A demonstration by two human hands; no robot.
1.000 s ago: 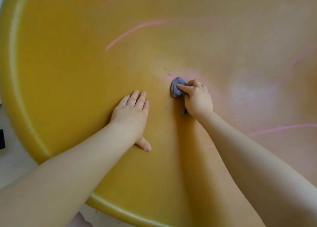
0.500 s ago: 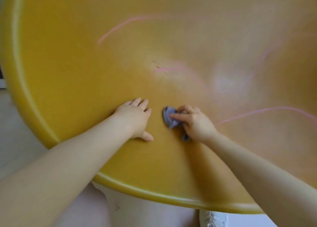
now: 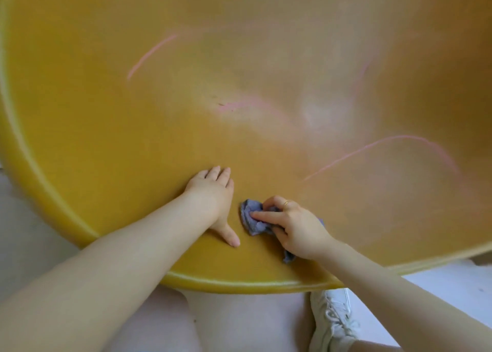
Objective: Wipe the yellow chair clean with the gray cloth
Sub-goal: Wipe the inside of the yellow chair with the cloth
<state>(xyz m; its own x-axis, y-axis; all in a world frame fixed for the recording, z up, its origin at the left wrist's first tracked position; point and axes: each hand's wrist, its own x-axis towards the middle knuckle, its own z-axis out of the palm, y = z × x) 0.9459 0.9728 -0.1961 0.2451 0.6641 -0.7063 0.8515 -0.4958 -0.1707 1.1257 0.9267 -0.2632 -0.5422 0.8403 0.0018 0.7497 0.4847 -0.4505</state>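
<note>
The yellow chair [image 3: 111,128] fills most of the view as a wide curved shell with a rounded front rim. Pink streaks and pale smears cross its middle and right side. My left hand [image 3: 213,192] lies flat on the seat near the front rim, fingers straight, thumb spread out. Just to its right, my right hand [image 3: 295,226] grips the bunched gray cloth [image 3: 251,217] and presses it against the seat. A ring shows on that hand. Part of the cloth is hidden under my palm.
Below the chair's front rim I see a pale floor [image 3: 452,290] and a white sneaker [image 3: 332,322] at the lower right. A pale chair base [image 3: 239,322] stands under the rim.
My right hand has drawn the cloth down the seat from the pink smear in the middle toward the front rim. My left hand stays flat on the seat. The view has pulled back.
</note>
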